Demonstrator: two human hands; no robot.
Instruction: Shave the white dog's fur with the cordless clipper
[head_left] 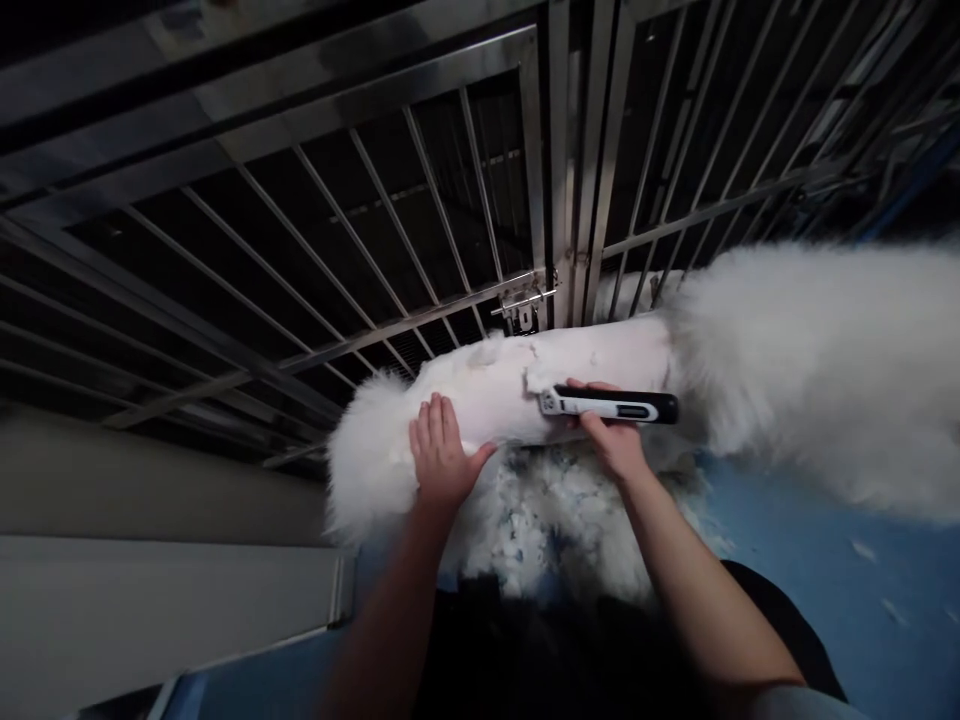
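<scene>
A white dog (480,398) stretches across the middle, its back and side shorn to pinkish skin, with long fluffy fur left at both ends. My left hand (442,452) lies flat on its side near the left end, fingers stretched out and thumb spread. In my right hand (611,435) is a black and white hair clipper (607,404), its head pointing left against the shorn skin. A small tuft of cut fur (544,380) sits at the clipper's head. The dog's head cannot be made out clearly.
Metal cages with barred doors (390,210) stand right behind the dog, with a latch (525,300) close to its back. Clumps of cut fur (555,515) lie below it on the blue floor (810,540). A pale panel (165,600) is at lower left.
</scene>
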